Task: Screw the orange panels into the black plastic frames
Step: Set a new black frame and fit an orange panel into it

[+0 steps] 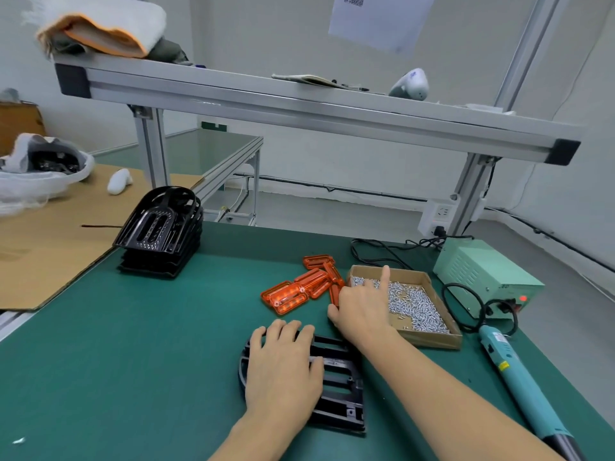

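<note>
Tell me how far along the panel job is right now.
Early. Done: one black frame lies flat on the green mat, left hand resting on it. In hand: right hand reaches over the screw box. Left: orange panels loose, electric screwdriver untouched, frame stack waiting.

Your left hand and right hand are both bare: no gloves, no rings on any finger that shows. Back from the fingers, the wrists carry no watch or band. Further back still, both forearms are uncovered to the frame edge; no sleeve or cuff shows. Nails short where visible, unpainted.
</note>
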